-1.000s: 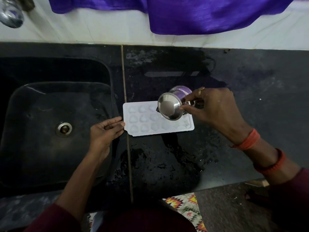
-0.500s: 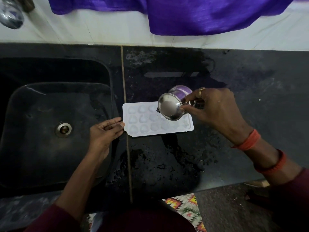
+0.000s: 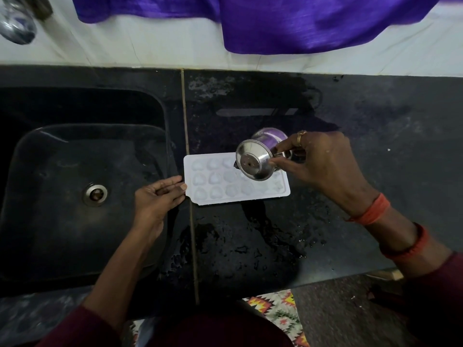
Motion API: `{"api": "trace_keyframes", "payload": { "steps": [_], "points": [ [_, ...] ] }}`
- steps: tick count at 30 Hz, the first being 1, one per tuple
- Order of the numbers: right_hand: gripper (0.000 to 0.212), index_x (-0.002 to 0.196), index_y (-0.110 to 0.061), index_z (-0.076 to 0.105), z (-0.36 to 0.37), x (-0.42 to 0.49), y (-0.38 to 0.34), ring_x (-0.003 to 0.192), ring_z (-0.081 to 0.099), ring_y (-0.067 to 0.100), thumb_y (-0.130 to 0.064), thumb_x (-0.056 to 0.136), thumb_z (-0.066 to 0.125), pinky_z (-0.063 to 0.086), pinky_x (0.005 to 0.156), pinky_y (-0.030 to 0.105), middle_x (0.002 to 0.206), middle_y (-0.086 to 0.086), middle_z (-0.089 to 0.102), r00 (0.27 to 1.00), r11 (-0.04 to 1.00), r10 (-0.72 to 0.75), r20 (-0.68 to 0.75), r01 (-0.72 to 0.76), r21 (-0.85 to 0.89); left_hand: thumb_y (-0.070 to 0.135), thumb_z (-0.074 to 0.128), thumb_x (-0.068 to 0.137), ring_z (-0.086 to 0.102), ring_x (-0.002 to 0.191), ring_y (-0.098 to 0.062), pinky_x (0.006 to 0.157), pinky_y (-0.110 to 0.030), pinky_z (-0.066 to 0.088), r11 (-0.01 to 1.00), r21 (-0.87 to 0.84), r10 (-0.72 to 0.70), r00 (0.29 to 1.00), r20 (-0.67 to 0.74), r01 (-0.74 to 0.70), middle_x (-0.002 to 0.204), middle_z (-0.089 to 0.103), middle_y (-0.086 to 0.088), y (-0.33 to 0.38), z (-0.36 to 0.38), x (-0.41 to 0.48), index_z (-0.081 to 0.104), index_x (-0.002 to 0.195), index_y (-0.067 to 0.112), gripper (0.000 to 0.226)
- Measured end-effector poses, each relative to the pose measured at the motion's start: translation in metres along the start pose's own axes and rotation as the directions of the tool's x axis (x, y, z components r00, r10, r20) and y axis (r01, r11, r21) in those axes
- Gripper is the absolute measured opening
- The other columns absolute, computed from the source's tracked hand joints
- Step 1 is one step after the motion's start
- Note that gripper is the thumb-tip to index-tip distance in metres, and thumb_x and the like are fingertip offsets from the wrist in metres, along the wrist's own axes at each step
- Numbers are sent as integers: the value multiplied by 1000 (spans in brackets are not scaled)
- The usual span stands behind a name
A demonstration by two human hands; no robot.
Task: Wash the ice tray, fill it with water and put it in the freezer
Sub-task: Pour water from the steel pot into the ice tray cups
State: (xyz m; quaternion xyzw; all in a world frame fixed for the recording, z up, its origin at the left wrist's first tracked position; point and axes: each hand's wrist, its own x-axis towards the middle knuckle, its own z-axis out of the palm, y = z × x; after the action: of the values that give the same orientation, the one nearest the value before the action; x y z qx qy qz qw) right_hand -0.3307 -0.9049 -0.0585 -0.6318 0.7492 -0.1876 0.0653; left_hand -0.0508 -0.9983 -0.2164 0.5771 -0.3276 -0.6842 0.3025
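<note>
A white ice tray [image 3: 220, 186] with heart-shaped cells lies flat on the wet black counter [image 3: 375, 116], just right of the sink. My right hand [image 3: 318, 164] grips a small steel cup [image 3: 258, 159] and holds it tipped on its side over the tray's right half, its mouth facing left and down. My left hand [image 3: 157, 199] touches the tray's left edge with nearly straight fingers. The cup hides part of the tray's upper right cells.
A black sink [image 3: 62, 196] with a steel drain [image 3: 95, 195] fills the left side. A steel tap [image 3: 17, 26] shows at the top left. Purple cloth [image 3: 288, 21] hangs over the white back wall. Water is pooled on the counter below the tray.
The cup has tilted a little further, showing more of its inside. The tray and my left hand have stayed in place.
</note>
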Motion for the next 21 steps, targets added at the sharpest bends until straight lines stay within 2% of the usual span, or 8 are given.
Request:
{"api": "trace_keyframes", "payload": {
  "steps": [5,17,21],
  "points": [
    [32,90,-26,79,0,1,1,66,69,11,-54,76,77,60,65,37,75,-6,75,1000,1000,21,12,-21,-1,1,76,84,74,80,-8,76,-20,61,1000,-3,0,1000,6,0,85,79,-2,1,0,-1,72,105,7,22],
    [28,90,-25,79,0,1,2,66,70,11,-50,76,82,61,65,37,77,-6,75,1000,1000,20,7,-20,-9,1,76,84,74,78,-7,78,-22,61,1000,6,3,1000,3,-3,83,79,-2,2,1,-2,73,104,7,21],
    [35,91,-25,79,0,3,5,68,71,10,-56,76,73,61,66,39,79,-4,76,999,999,31,-10,-31,37,1,76,84,74,78,-7,75,-21,61,1000,11,2,1000,4,-2,84,78,-2,3,1,-1,72,106,5,23]
  ]
}}
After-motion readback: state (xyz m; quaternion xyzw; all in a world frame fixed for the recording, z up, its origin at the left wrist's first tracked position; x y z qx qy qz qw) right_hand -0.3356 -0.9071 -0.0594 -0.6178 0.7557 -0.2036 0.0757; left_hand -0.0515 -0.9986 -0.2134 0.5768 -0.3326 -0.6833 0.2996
